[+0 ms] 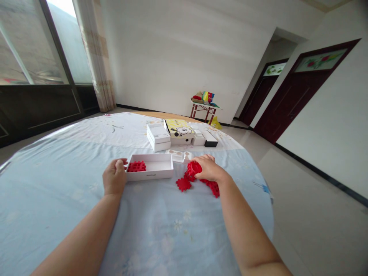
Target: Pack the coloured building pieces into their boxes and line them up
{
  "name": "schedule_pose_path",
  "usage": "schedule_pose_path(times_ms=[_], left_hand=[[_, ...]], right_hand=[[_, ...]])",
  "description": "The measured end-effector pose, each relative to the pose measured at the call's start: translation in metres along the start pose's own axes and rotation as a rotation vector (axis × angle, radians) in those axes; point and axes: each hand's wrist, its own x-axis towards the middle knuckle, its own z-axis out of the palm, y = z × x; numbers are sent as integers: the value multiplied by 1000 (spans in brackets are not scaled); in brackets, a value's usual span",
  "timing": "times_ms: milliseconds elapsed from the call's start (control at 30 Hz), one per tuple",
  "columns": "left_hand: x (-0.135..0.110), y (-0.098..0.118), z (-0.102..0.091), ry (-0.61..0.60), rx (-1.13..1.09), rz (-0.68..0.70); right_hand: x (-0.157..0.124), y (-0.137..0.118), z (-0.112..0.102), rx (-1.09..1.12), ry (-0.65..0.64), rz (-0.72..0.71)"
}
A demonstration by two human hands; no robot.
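Observation:
A shallow white box lies open on the pale blue floral cloth, with red toothed plastic pieces stacked in its left end. My left hand rests against the box's left corner, fingers curled and thumb on the rim. My right hand is closed over a red piece just right of the box. More red pieces lie loose on the cloth: one below that hand and a few under my wrist.
Behind the box lie a white moulded insert, stacked white boxes, a yellow cartoon-printed box and a black-and-white box. The round table's edge curves off at right over tiled floor. A small red-legged table stands by the far wall.

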Motion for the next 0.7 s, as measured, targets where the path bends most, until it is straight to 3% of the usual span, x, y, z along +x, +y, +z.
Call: schedule_pose_path(times_ms=[167,267,400,567,700], left_hand=[[0,-1,0,0,18,6],[1,-2,0,-3,13,8],[1,-3,0,1,-3,0],[0,1,0,7,-9,-12],[-1,3,0,3,-14,-23]], right_hand=[[-2,-12,-4,105,-6,-116],[-1,-25,8,87,-126,-190],[2,-34,24,-22,-243,-146],[2,-35,30,-47,-254,-136],[1,-31,22,-11,-209,-157]])
